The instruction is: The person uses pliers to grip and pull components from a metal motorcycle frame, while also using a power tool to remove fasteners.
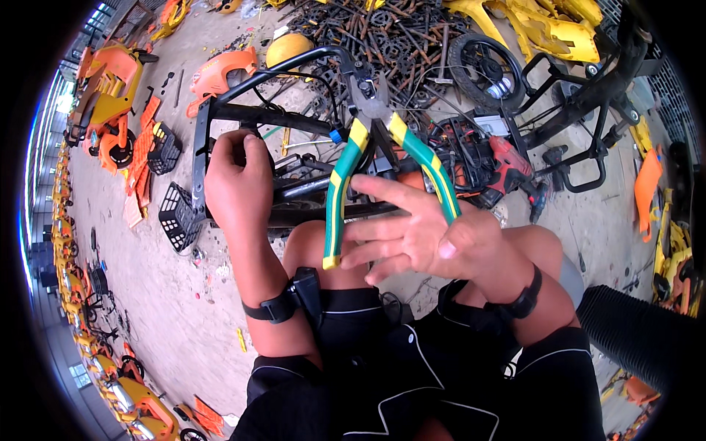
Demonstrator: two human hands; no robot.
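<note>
My right hand (423, 239) holds green-and-yellow pliers (338, 206), jaws up and handles spread, one against my thumb side, the other across my spread fingertips. My left hand (237, 176) has its fingers curled in at the left part of a black metal frame (301, 57); what they hold is hidden. A cable with a blue fitting (337, 136) lies behind the pliers. A red-and-black power drill (507, 162) is just right of the pliers.
Behind the frame are a pile of rusty metal parts (382, 33) and a tire (485, 70). Black plastic crates (179, 213) and orange-yellow vehicles (110, 88) are at left, yellow panels (555, 33) top right, a ribbed black tube (625, 338) lower right.
</note>
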